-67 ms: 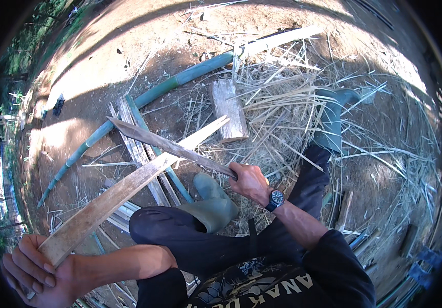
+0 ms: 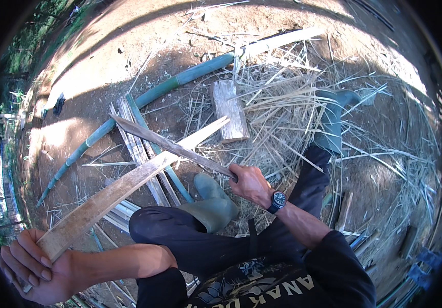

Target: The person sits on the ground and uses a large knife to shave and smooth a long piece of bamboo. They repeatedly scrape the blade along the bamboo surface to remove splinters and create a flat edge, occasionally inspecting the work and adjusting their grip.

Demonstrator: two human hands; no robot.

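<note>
At the lower left, my left hand [image 2: 44, 272] is closed round the near end of a wide bamboo slat [image 2: 95, 208]. The slat slants up to the right, and its pale far end is split into two points. My right hand [image 2: 252, 185], with a watch on its wrist, grips what looks like a machete [image 2: 154, 138], a long dark blade with a tapered tip aimed to the upper left. Blade and slat cross in front of my bent knee, with the blade on top. The machete's handle is hidden in my fist.
Beyond the slat lie a green bamboo pole [image 2: 195, 73], a short wooden block [image 2: 229, 110] and more split bamboo [image 2: 141, 149]. Thin bamboo strips and shavings [image 2: 277, 113] are heaped on the right, beside my booted foot [image 2: 329, 123]. My other boot [image 2: 210, 205] is near the slat.
My left hand and the near end of the slat have shifted very slightly to the left. The blade stays across the slat.
</note>
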